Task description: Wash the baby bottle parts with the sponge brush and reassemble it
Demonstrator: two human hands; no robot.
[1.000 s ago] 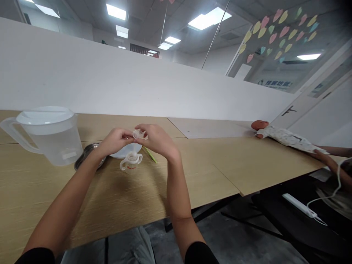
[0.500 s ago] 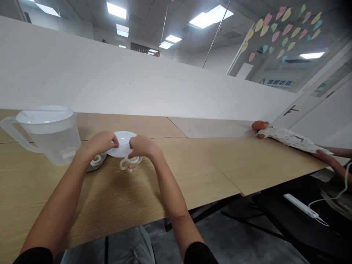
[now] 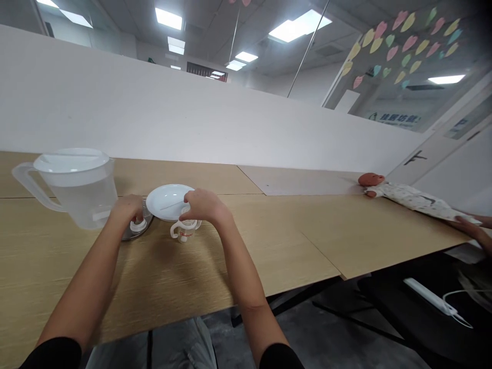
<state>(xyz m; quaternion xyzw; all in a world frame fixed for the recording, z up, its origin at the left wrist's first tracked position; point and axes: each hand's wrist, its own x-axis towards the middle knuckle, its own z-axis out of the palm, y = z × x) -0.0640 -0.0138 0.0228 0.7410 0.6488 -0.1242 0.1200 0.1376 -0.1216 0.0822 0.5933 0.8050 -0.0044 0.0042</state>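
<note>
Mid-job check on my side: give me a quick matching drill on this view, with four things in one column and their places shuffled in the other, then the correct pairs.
Things
1. pitcher
2. two-handled cup
3. metal tray
4. doll

Places
A. below the camera wearer's right hand
B. rightmost of the four
C. below the camera wearer's left hand
D. leftmost of the four

Pairs: 1-D, 2-A, 3-C, 4-B
</note>
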